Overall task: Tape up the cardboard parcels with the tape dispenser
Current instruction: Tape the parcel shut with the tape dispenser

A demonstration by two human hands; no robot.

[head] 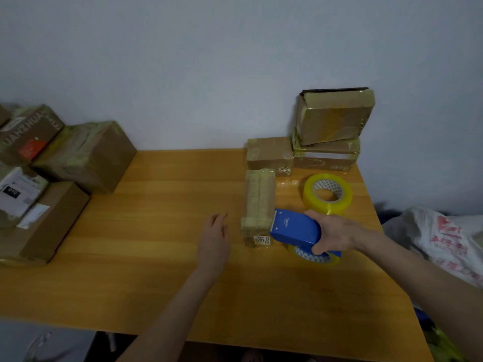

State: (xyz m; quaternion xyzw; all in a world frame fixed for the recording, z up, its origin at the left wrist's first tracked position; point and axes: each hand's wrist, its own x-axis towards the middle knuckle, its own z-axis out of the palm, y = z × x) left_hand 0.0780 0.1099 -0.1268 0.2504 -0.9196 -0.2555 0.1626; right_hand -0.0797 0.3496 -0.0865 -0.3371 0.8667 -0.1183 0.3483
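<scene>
While the right grip [332,235] curls around the rear of the blue tape dispenser [295,227], fingers closed on its body, the dispenser's front edge sits against the right side of a narrow taped parcel [258,205] lying lengthwise on the wooden surface [156,257]. The left grip [214,239] is empty, fingers loosely extended, just left of that parcel and apart from it. A spare roll of yellow tape [328,193] lies flat behind the dispenser. Three taped parcels [326,156] are grouped at the back right corner, one leaning on top. More boxes [86,155] crowd the left edge. A white bag [449,244] lies off to the right.
</scene>
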